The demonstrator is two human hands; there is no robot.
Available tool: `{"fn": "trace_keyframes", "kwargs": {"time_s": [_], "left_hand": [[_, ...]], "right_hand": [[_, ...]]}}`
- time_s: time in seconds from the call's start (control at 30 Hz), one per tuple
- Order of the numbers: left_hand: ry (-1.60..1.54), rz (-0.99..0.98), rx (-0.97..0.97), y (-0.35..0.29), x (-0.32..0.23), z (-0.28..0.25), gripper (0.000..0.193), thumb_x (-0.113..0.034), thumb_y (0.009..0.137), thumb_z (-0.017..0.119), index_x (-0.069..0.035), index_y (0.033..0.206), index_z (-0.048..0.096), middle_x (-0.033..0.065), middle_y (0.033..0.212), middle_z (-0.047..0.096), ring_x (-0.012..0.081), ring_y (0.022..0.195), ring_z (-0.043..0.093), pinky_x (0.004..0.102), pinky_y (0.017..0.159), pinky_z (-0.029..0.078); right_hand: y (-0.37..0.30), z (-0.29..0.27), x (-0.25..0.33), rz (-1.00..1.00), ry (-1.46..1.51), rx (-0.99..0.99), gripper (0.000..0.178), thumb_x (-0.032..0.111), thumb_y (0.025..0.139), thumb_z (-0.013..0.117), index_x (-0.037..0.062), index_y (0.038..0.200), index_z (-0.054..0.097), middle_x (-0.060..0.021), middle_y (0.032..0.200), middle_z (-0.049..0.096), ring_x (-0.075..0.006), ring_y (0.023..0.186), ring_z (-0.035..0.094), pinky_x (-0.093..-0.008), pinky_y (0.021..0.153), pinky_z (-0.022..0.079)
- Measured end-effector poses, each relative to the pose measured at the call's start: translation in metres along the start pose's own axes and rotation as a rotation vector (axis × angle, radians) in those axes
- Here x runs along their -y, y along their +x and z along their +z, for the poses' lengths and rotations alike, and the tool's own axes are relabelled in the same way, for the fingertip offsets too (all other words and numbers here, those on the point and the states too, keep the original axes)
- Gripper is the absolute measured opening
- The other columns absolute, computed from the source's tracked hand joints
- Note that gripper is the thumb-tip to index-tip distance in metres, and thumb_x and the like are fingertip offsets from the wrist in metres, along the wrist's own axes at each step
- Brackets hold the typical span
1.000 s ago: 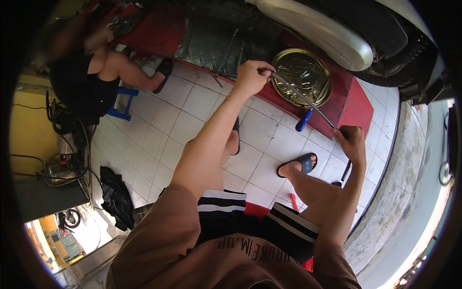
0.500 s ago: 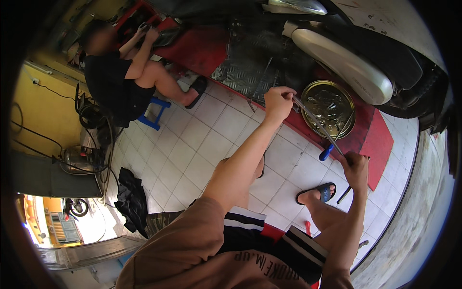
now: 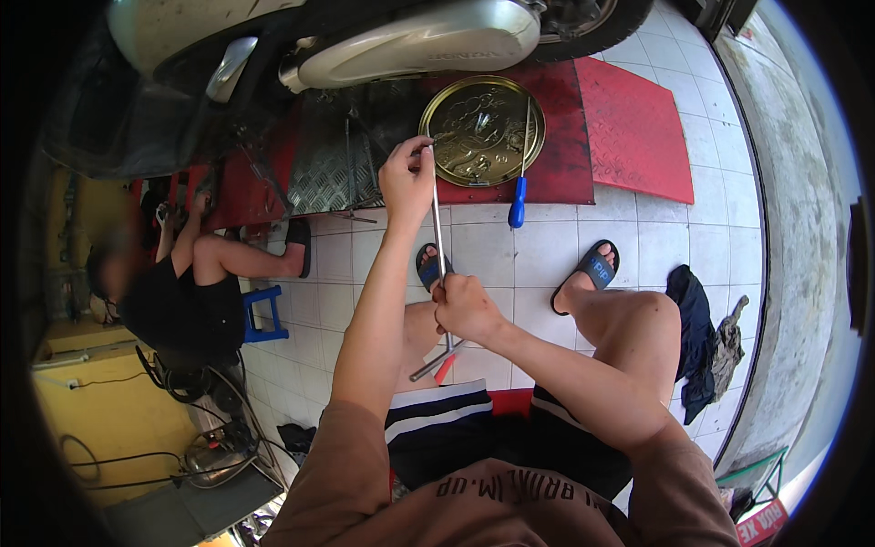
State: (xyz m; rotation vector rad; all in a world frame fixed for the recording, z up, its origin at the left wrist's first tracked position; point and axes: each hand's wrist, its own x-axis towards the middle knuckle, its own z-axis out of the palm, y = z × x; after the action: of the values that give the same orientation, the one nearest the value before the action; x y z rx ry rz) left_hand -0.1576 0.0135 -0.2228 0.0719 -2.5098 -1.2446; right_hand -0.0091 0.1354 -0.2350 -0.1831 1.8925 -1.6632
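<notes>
A long metal T-handle wrench runs between my two hands in front of the lifted platform. Its upper end is pinched in the fingers of my left hand, just below a round gold tray. My right hand is wrapped round the shaft lower down, with the crossbar sticking out below it over my lap. On the tray lie small metal parts and a screwdriver whose blue handle juts past the rim. My left fingers partly hide the wrench's tip.
Above the red platform stands a motorbike with a silver cover. A thin metal tool rests on the diamond plate. At left a co-worker sits on a blue stool. Dark cloth lies on the tiles at right.
The view has turned, bringing the tray and motorbike to the top middle. My right hand has come in toward my lap, and the wrench now points nearly straight away from me.
</notes>
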Motion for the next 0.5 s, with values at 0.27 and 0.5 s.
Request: {"fn": "trace_keyframes", "kwargs": {"time_s": [0.27,0.5], "left_hand": [[-0.104,0.078,0.305,0.023,-0.043,0.083,0.023,-0.004,0.083,0.063,0.0,0.106,0.063,0.0127,0.101,0.064,0.0192,0.073,0.069,0.0276,0.064,0.052],[-0.329,-0.034,0.264,0.054,-0.063,0.115,0.033,-0.006,0.09,0.058,0.002,0.122,0.055,0.0107,0.113,0.062,0.0148,0.078,0.067,0.0221,0.055,0.045]], "right_hand": [[-0.009,-0.059,0.056,0.076,0.196,-0.18,0.023,0.006,0.083,0.05,-0.0129,0.075,0.061,-0.0243,0.063,0.064,-0.028,0.057,0.069,-0.0361,0.058,0.056],[-0.016,-0.14,0.068,0.03,-0.054,-0.114,0.022,0.01,0.077,0.054,-0.0099,0.082,0.062,-0.0212,0.07,0.067,-0.0335,0.073,0.07,-0.0416,0.073,0.054]]}}
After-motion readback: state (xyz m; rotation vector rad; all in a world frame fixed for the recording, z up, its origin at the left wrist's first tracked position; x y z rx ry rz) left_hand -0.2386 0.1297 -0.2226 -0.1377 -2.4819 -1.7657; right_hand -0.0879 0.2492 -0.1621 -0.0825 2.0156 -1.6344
